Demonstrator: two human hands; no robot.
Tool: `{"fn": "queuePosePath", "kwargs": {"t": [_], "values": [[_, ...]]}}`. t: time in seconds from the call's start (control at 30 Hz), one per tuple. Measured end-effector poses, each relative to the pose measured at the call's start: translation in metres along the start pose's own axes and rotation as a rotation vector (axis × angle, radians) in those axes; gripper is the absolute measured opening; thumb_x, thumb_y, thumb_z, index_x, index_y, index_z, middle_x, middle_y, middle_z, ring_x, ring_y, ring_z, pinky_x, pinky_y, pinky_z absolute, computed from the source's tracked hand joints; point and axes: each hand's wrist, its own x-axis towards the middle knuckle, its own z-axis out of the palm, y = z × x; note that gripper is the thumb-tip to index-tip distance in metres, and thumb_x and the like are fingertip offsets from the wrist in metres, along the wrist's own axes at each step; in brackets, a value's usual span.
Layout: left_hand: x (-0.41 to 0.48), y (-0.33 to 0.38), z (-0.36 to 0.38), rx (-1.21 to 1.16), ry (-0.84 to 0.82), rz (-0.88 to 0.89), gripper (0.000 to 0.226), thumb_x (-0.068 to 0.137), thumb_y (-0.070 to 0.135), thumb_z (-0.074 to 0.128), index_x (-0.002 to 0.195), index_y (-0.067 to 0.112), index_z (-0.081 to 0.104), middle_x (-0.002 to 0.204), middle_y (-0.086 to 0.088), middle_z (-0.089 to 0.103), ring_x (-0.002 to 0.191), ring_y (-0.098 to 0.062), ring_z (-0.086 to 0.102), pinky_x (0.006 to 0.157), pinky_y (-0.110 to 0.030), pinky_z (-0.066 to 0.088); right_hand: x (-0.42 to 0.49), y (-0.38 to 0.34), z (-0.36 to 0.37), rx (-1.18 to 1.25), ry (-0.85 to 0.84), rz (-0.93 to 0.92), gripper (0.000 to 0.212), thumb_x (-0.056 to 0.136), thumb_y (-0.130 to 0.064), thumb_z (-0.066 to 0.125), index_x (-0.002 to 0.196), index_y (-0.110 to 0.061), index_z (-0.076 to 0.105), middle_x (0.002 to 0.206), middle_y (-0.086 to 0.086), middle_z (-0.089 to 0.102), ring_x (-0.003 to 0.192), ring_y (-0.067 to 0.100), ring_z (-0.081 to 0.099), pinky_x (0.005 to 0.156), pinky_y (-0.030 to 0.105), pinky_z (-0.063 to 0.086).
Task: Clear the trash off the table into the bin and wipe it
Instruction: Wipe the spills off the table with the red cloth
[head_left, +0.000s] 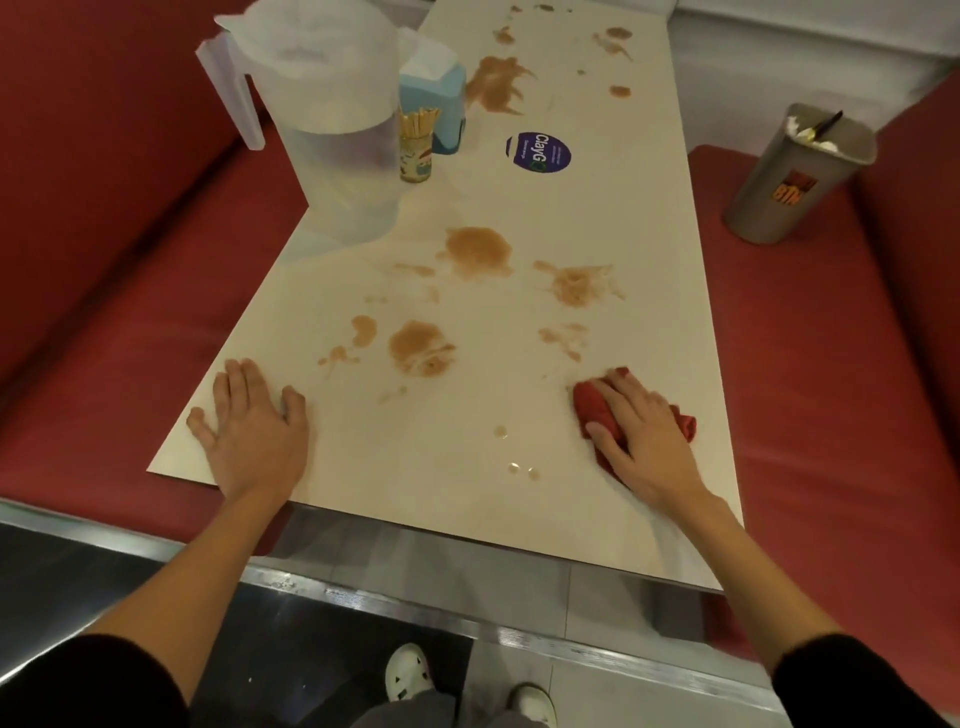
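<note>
A long cream table (639, 249) carries several brown spill stains (475, 249) from the near end to the far end. My right hand (644, 436) presses flat on a crumpled red cloth (597, 410) near the table's right front edge. My left hand (249, 421) rests flat, fingers spread, on the table's left front corner and holds nothing. A grey bin (795, 176) with white scraps and a dark utensil in it stands on the red bench to the right of the table.
A clear plastic pitcher (332, 124), a toothpick jar (415, 145) and a blue napkin holder (436, 98) stand at the table's left side. A round purple sticker (537, 151) lies mid-table. Red benches (119, 270) flank both sides. My shoes (410, 675) show below.
</note>
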Motion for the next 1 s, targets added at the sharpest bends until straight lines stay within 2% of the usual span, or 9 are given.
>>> {"fn": "queuePosePath", "kwargs": {"t": [0.07, 0.23, 0.33, 0.4, 0.53, 0.67, 0.73, 0.83, 1.0], "values": [[0.0, 0.0, 0.001, -0.004, 0.001, 0.002, 0.059, 0.103, 0.034, 0.03, 0.151, 0.001, 0.022, 0.159, -0.014, 0.021, 0.147, -0.027, 0.016, 0.115, -0.056, 0.009, -0.009, 0.023, -0.009, -0.048, 0.005, 0.006, 0.061, 0.095, -0.055, 0.029, 0.145, -0.022, 0.039, 0.153, 0.003, 0.034, 0.143, 0.019, 0.026, 0.109, 0.048, 0.029], [0.0, 0.0, 0.001, -0.003, 0.001, -0.002, 0.059, 0.103, 0.034, 0.031, 0.151, 0.0, 0.023, 0.159, -0.014, 0.022, 0.147, -0.028, 0.017, 0.114, -0.057, 0.009, 0.038, 0.053, -0.011, -0.1, 0.085, 0.379, 0.071, 0.09, -0.06, 0.019, 0.148, -0.021, 0.031, 0.155, 0.012, 0.027, 0.144, 0.027, 0.02, 0.113, 0.054, 0.019], [0.0, 0.001, 0.001, -0.009, 0.004, 0.001, 0.059, 0.103, 0.034, 0.032, 0.151, 0.001, 0.023, 0.159, -0.014, 0.022, 0.147, -0.027, 0.017, 0.114, -0.057, 0.009, 0.069, 0.033, -0.004, -0.058, 0.083, 0.493, 0.071, 0.092, -0.059, 0.019, 0.147, -0.017, 0.032, 0.154, 0.018, 0.026, 0.144, 0.034, 0.018, 0.113, 0.056, 0.018], [0.0, 0.001, 0.0, -0.009, -0.001, 0.002, 0.059, 0.103, 0.034, 0.031, 0.151, 0.0, 0.024, 0.159, -0.014, 0.023, 0.146, -0.027, 0.018, 0.114, -0.057, 0.01, 0.07, 0.012, 0.002, -0.043, 0.075, 0.428, 0.065, 0.096, -0.056, 0.019, 0.146, -0.019, 0.035, 0.154, 0.017, 0.028, 0.143, 0.034, 0.02, 0.113, 0.055, 0.021], [0.002, -0.001, -0.002, -0.006, -0.013, -0.011, 0.058, 0.103, 0.033, 0.031, 0.15, 0.0, 0.024, 0.159, -0.014, 0.023, 0.146, -0.027, 0.018, 0.114, -0.057, 0.01, 0.021, -0.033, 0.012, 0.044, -0.039, 0.053, 0.063, 0.097, -0.058, 0.013, 0.146, -0.026, 0.038, 0.155, 0.004, 0.032, 0.145, 0.025, 0.023, 0.114, 0.048, 0.023], [-0.001, 0.001, -0.004, 0.001, -0.039, -0.03, 0.057, 0.104, 0.032, 0.029, 0.151, 0.001, 0.022, 0.16, -0.014, 0.019, 0.147, -0.027, 0.015, 0.115, -0.058, 0.007, -0.043, -0.003, -0.004, 0.037, -0.179, -0.257, 0.055, 0.098, -0.06, 0.022, 0.147, -0.037, 0.031, 0.158, -0.005, 0.025, 0.147, 0.015, 0.019, 0.116, 0.04, 0.016], [-0.009, 0.013, -0.005, -0.025, -0.057, -0.108, 0.056, 0.104, 0.03, 0.028, 0.152, 0.003, 0.02, 0.161, -0.013, 0.014, 0.148, -0.027, 0.011, 0.115, -0.06, 0.003, -0.045, 0.032, -0.018, 0.004, -0.179, -0.234, 0.056, 0.097, -0.064, 0.02, 0.147, -0.04, 0.029, 0.159, -0.007, 0.023, 0.146, 0.012, 0.018, 0.116, 0.042, 0.018], [-0.04, 0.051, -0.001, -0.048, -0.106, -0.277, 0.058, 0.104, 0.032, 0.025, 0.154, 0.007, 0.012, 0.163, -0.012, 0.005, 0.149, -0.025, 0.003, 0.115, -0.059, -0.002, -0.01, 0.08, -0.032, -0.06, -0.12, -0.068, 0.064, 0.094, -0.067, 0.012, 0.148, -0.037, 0.029, 0.157, -0.002, 0.025, 0.145, 0.018, 0.021, 0.112, 0.051, 0.025], [-0.082, 0.098, 0.021, -0.033, -0.037, -0.334, 0.058, 0.104, 0.034, 0.018, 0.155, 0.008, 0.006, 0.163, -0.01, 0.001, 0.15, -0.024, 0.001, 0.117, -0.056, -0.001, 0.06, 0.079, -0.023, -0.075, -0.08, 0.204, 0.058, 0.099, -0.054, 0.022, 0.151, -0.028, 0.024, 0.16, 0.009, 0.016, 0.147, 0.028, 0.009, 0.116, 0.058, 0.009]]}}
